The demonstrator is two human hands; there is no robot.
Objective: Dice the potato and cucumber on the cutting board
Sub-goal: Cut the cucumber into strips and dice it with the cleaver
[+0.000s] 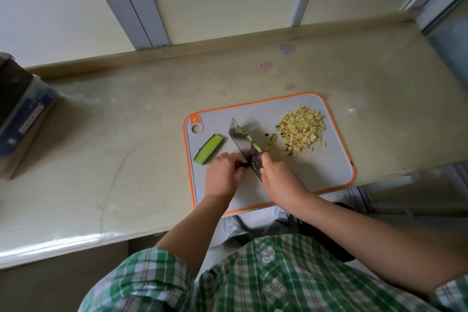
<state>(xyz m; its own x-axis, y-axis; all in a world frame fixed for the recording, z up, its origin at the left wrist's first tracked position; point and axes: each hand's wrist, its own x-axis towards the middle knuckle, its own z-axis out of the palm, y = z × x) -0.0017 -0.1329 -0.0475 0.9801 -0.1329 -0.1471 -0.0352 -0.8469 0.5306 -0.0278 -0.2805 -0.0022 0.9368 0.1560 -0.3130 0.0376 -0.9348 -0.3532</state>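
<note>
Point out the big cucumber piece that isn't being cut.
The long cucumber strip lying by the cutting board's left edge, apart from both hands. The other piece sits under the left hand, against the knife gripped by the right hand.

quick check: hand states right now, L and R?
left hand: fingers curled, holds the cucumber piece against the blade.
right hand: grips the knife by its handle.

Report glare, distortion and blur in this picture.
Head view: wide-angle distortion bows the counter at its edges; glare streaks its near-left rim; light is soft, shadows faint; the knife and cutting board look sharp, without motion blur.
</note>
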